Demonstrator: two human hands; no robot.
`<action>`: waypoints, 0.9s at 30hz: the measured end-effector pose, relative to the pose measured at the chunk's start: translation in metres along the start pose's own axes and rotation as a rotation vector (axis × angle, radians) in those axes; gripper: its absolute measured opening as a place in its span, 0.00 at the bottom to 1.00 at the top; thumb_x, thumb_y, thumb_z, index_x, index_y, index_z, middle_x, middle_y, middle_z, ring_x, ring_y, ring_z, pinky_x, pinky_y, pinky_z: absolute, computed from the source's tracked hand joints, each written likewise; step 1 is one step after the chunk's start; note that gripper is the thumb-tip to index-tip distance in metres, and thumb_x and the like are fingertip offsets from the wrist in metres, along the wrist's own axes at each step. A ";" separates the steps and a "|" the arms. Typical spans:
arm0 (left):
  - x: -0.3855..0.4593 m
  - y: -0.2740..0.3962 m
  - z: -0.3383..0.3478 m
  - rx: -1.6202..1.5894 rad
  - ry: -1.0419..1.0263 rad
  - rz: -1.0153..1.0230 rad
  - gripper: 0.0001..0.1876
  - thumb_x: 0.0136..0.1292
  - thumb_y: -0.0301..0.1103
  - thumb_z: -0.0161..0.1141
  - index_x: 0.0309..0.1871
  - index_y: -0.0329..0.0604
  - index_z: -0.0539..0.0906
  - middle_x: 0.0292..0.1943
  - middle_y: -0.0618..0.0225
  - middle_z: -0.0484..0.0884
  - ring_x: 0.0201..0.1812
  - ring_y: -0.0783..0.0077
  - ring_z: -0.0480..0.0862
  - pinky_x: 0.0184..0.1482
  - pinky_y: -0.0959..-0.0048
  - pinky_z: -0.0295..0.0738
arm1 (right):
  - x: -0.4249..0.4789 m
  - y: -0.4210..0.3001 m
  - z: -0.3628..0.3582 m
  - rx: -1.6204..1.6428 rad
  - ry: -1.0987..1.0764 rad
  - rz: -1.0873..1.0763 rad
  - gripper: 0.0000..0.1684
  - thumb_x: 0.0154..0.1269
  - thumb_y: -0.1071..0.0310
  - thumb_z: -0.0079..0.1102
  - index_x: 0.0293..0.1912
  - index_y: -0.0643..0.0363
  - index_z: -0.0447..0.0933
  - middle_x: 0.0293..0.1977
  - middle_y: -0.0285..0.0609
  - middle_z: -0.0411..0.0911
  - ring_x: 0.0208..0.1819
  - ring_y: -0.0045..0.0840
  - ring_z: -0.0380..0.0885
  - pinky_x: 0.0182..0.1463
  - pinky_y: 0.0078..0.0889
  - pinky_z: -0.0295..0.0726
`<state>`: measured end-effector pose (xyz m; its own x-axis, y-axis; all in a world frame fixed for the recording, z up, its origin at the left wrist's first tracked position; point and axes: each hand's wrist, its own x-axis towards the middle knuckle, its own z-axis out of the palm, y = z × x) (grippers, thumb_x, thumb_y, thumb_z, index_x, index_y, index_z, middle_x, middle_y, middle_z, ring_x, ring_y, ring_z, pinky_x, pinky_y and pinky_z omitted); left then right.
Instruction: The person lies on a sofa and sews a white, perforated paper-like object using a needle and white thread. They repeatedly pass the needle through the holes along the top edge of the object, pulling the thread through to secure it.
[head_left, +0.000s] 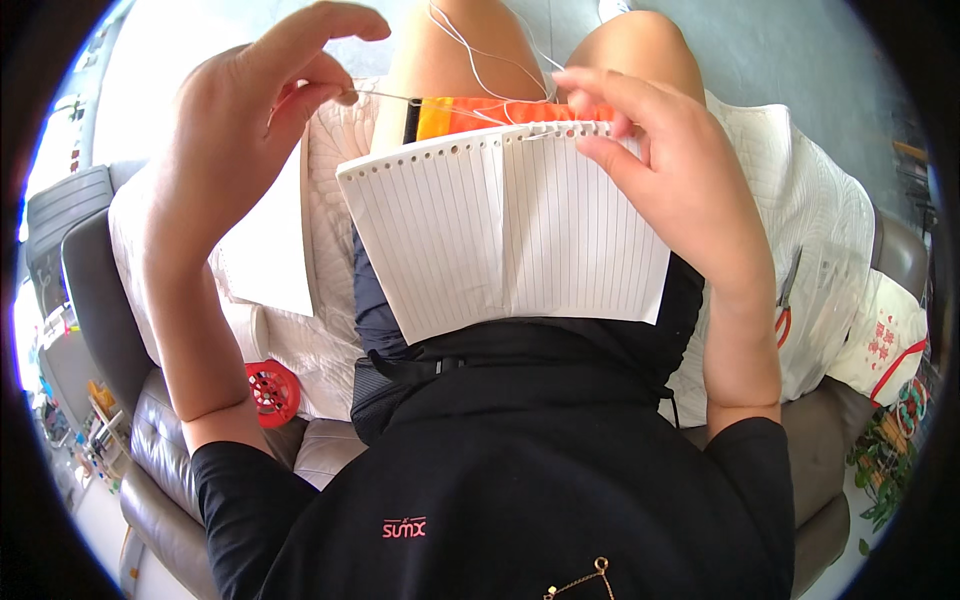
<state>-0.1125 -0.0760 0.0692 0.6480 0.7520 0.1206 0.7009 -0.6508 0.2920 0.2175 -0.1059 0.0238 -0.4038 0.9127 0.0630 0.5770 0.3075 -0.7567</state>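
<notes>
A stack of lined loose-leaf paper lies across my lap, creased down the middle, its punched edge away from me. White thread passes through holes near the right part of that edge and trails in loops over my knees. My left hand is raised left of the paper, thumb and fingertips pinching a thin taut strand; whether its end is thread or a needle, I cannot tell. My right hand grips the punched edge at the right, thumb on the top sheet, other fingers partly hidden. Thread runs by its index fingertip.
An orange and yellow item lies under the paper's far edge. On the quilted sofa cover are red-handled scissors and a clear plastic bag at right. More paper and a red reel lie at left.
</notes>
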 end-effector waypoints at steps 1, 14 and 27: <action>0.001 0.001 -0.008 0.063 0.003 0.015 0.24 0.69 0.17 0.63 0.66 0.52 0.83 0.45 0.62 0.92 0.45 0.66 0.94 0.47 0.69 0.90 | 0.006 -0.002 0.000 0.007 0.029 -0.083 0.23 0.68 0.76 0.67 0.61 0.53 0.83 0.42 0.37 0.82 0.38 0.20 0.77 0.43 0.23 0.78; 0.090 0.054 -0.021 0.321 0.558 0.314 0.28 0.58 0.31 0.70 0.63 0.40 0.80 0.36 0.62 0.86 0.33 0.67 0.84 0.34 0.71 0.77 | 0.051 -0.067 -0.027 0.749 0.025 0.171 0.07 0.76 0.73 0.61 0.45 0.69 0.83 0.30 0.40 0.83 0.32 0.19 0.81 0.40 0.20 0.81; 0.044 0.015 0.044 -1.238 -0.054 -0.047 0.21 0.82 0.50 0.51 0.41 0.42 0.82 0.29 0.66 0.80 0.27 0.77 0.79 0.40 0.76 0.83 | 0.051 -0.032 -0.030 1.366 0.288 0.061 0.12 0.82 0.65 0.54 0.52 0.64 0.79 0.23 0.32 0.73 0.23 0.17 0.74 0.40 0.24 0.85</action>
<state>-0.0602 -0.0579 0.0369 0.6622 0.7473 0.0552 -0.0104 -0.0645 0.9979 0.2004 -0.0613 0.0707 -0.1490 0.9888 0.0115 -0.6188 -0.0841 -0.7811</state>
